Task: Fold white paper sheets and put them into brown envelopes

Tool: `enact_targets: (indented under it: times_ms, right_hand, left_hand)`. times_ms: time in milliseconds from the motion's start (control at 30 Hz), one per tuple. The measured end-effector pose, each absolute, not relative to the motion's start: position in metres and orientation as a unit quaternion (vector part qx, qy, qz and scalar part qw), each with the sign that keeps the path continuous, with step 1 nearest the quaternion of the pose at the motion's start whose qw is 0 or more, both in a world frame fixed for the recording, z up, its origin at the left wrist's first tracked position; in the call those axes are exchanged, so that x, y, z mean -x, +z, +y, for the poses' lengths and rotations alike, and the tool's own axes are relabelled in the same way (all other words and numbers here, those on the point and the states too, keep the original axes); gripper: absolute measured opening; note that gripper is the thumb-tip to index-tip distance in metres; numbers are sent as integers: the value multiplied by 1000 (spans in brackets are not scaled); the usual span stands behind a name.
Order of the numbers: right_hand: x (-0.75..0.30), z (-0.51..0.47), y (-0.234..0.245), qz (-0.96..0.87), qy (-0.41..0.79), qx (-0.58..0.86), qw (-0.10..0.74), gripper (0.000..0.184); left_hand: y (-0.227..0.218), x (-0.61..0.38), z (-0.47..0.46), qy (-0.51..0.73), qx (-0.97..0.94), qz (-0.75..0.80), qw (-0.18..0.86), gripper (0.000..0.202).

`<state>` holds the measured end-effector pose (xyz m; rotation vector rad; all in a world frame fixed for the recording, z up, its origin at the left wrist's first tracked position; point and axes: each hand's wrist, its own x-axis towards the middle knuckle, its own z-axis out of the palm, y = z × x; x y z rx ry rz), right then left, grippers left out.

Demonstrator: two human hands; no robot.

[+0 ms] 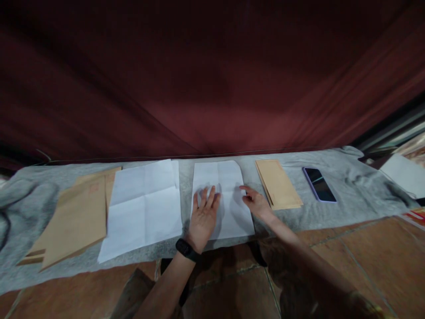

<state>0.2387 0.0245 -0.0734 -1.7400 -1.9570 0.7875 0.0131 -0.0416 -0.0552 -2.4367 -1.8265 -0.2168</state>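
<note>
My left hand (204, 217), with a dark band on its wrist, lies flat with fingers spread on a white sheet of paper (227, 173). That sheet has faint creases across it. At the sheet's right edge is my right hand (256, 201), its index finger stretched out over the paper and the thumb apart below it; the other fingers are curled and partly hidden. Left of my hands lie larger white sheets (146, 208) with fold lines. Close to my right hand is a small stack of brown envelopes (279, 184).
Large brown envelopes (78, 217) lie at the far left, partly under the white sheets. A phone (319, 184) in a purple case rests right of the small envelopes. Grey cloth (358, 195) covers the surface. Behind it hangs a dark red curtain (212, 110); tiled floor (365, 257) shows in front.
</note>
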Motion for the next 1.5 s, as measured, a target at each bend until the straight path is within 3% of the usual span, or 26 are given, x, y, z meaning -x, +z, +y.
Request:
enact_targets:
  times_ms: [333, 1500]
  right_hand:
    - [-241, 27, -62, -731, 277, 604, 155, 44]
    - [-230, 29, -53, -757, 206, 608, 120, 39]
  left_hand:
    - [-63, -28, -46, -96, 803, -589, 5, 54]
    - [-41, 9, -45, -59, 770, -635, -26, 39]
